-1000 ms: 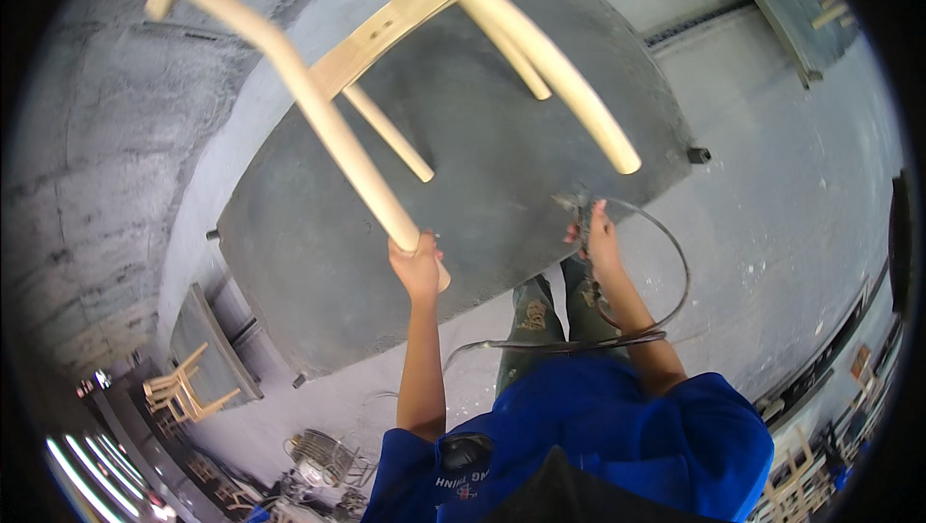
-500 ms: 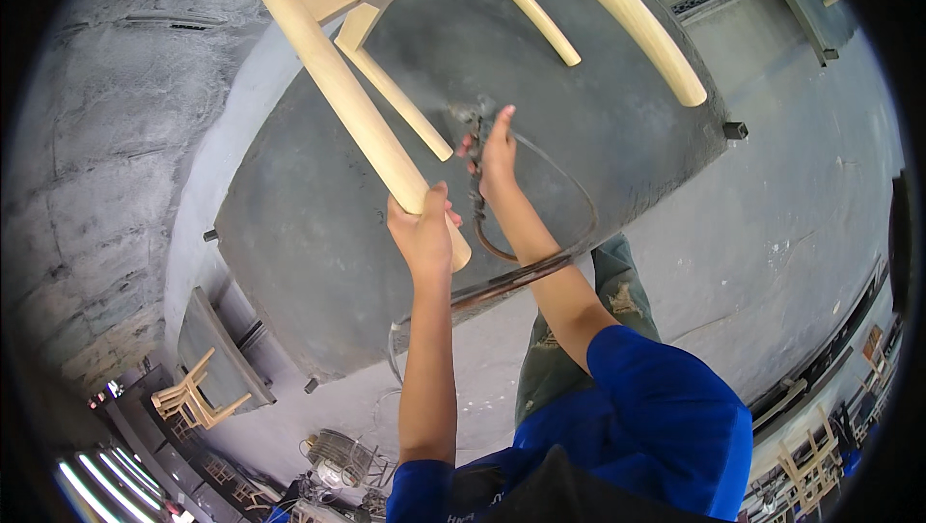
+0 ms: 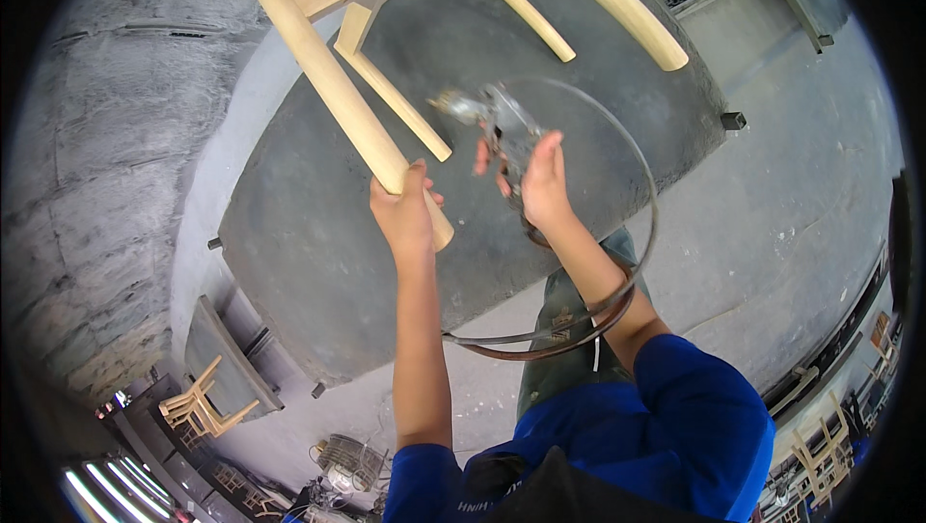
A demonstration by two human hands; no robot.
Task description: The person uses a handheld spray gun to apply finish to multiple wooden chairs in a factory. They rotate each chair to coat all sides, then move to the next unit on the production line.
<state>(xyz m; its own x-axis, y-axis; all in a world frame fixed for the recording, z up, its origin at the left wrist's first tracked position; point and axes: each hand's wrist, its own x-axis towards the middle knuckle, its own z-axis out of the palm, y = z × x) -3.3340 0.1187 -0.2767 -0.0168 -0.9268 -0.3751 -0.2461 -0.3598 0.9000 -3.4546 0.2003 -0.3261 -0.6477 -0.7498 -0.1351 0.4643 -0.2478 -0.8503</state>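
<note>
My left hand [image 3: 405,214] is wrapped round the lower end of a thick leg of a pale, bare-wood chair frame [image 3: 328,79]. The frame reaches out of view at the top, with several legs pointing toward me. In my right hand [image 3: 546,183] is a metal spray gun [image 3: 511,127], its nozzle turned toward the left, apart from the wood. My fingers are closed round its handle, and motion blurs it somewhat. A thin hose [image 3: 652,185] loops from the gun round my right forearm and across in front of me.
Beneath the frame is a dark grey tabletop [image 3: 318,282] with short metal stubs at its corners. A whitish, stained wall [image 3: 116,166] stands at the left. Further off are a wooden chair [image 3: 204,405], a caged fan [image 3: 347,460] and more chair frames [image 3: 822,451] at the lower right.
My right hand and the spray gun have moved to the right, and the hose has swung right into a wider loop. My left hand has shifted slightly left and up with the leg.
</note>
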